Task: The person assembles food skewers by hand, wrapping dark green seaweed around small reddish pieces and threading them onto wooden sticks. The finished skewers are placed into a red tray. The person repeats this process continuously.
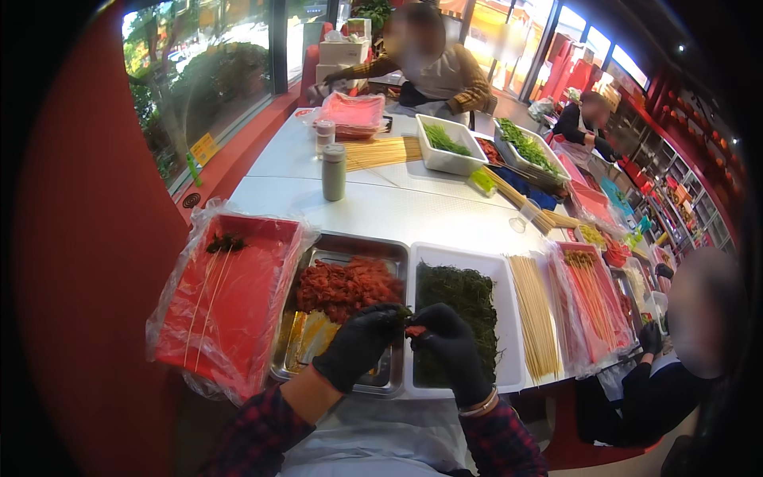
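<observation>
My left hand (365,341), in a black glove, pinches a small bit of dark green shredded seaweed or similar greens (405,312). Close beside it my right hand (451,341), also black-gloved, holds a piece of red meat (415,331) between its fingers. Both hands hover over the touching rims of a steel tray (407,280) and a white plastic tub (511,334). Red marinated meat pieces (346,286) lie in the steel tray, dark green shreds (456,322) in the tub. At left, a plastic-wrapped red tray (238,316) holds two thin skewers (205,304) with dark green tips.
Bare bamboo skewers (533,316) lie right of the tub. Beyond stand a green-grey bottle (334,173), more skewers (384,152) and a tub of greens (451,161). One person (438,71) sits opposite; another (644,381) works at right near a tray of filled skewers (587,298).
</observation>
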A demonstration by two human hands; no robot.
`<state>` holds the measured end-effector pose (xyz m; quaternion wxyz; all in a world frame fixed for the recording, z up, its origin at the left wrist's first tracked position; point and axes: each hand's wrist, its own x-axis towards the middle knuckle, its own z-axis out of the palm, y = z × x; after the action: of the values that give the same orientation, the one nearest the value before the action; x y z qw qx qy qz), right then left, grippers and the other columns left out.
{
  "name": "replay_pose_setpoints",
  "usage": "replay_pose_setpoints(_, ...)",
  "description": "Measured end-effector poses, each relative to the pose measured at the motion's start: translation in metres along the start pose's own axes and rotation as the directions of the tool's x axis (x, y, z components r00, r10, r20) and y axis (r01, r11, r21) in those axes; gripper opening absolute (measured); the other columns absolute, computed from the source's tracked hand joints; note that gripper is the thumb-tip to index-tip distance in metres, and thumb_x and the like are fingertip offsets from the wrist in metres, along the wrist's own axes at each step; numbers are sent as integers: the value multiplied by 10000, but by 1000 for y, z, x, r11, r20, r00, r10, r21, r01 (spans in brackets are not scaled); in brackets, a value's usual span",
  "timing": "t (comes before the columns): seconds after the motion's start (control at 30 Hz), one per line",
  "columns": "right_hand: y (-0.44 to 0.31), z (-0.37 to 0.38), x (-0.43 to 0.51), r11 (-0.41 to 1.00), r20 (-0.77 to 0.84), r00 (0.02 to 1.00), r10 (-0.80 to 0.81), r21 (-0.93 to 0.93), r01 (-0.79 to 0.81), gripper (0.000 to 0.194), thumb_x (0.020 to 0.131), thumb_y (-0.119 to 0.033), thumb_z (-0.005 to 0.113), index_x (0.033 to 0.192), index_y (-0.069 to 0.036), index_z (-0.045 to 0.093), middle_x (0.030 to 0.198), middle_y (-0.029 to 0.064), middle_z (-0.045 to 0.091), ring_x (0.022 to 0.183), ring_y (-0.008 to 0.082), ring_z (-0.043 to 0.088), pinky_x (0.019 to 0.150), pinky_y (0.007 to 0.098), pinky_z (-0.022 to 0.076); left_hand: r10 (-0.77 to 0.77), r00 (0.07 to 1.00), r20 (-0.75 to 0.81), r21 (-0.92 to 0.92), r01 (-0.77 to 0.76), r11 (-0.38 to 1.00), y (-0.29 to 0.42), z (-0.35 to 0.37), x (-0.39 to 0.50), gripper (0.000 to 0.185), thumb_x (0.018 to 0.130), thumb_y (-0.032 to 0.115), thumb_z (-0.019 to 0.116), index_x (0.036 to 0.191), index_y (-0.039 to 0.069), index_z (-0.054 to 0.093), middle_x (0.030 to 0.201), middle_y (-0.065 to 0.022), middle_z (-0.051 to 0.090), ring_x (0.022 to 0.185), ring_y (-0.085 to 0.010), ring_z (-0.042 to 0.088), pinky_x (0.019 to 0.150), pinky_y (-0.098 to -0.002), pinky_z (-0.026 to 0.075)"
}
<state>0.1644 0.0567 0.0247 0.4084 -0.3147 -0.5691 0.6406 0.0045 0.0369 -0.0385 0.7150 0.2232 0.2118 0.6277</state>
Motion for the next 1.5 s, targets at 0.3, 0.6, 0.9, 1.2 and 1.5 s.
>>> replay_pose_setpoints(0.3, 14, -15, -17, 868, -83, 943, -324, -423, 261, 208, 753, 9, 610, 957, -20, 582, 797, 52, 612, 739, 80, 568, 642, 240, 468, -39, 998, -55, 24, 41, 999, -23, 27, 10, 209, 831, 73, 526, 1022, -4, 560, 913, -87, 602, 845, -171, 589, 767, -267, 475)
replay_pose_setpoints(0.6, 21, -14, -16, 825, -298, 837, -459, -492, 277, 346, 726, -11, 652, 1057, -43, 558, 778, 63, 607, 669, 93, 557, 597, 241, 457, 5, 999, -48, 210, 5, 978, -27, 48, 3, 210, 823, 51, 548, 1024, -10, 561, 936, -75, 595, 842, -143, 578, 747, -259, 474)
replay_pose_setpoints(0.9, 20, -12, -20, 845, -293, 871, -394, -487, 218, 447, 707, 67, 606, 1131, -51, 530, 970, 48, 597, 715, 94, 542, 644, 236, 457, -53, 997, -62, 205, 65, 977, -21, 47, 6, 204, 816, 46, 567, 1015, 1, 575, 904, -65, 614, 819, -141, 588, 745, -249, 472)
replay_pose_setpoints(1.2, 42, -38, -27, 929, -246, 934, -258, -328, 170, 249, 727, 31, 613, 968, -26, 594, 799, 40, 606, 737, 94, 555, 670, 239, 453, 58, 995, -84, 513, -7, 858, -8, 49, -1, 175, 791, 12, 593, 966, 1, 599, 870, -54, 620, 800, -118, 576, 732, -240, 460)
replay_pose_setpoints(1.5, 12, -52, -26, 997, 78, 995, 64, 35, -67, 206, 709, 28, 544, 903, 8, 608, 874, 67, 601, 834, 119, 558, 718, 234, 450, 142, 930, 339, 796, -363, 484, -2, 43, -14, 177, 683, -7, 684, 849, 39, 641, 832, -68, 614, 776, -166, 586, 687, -265, 460)
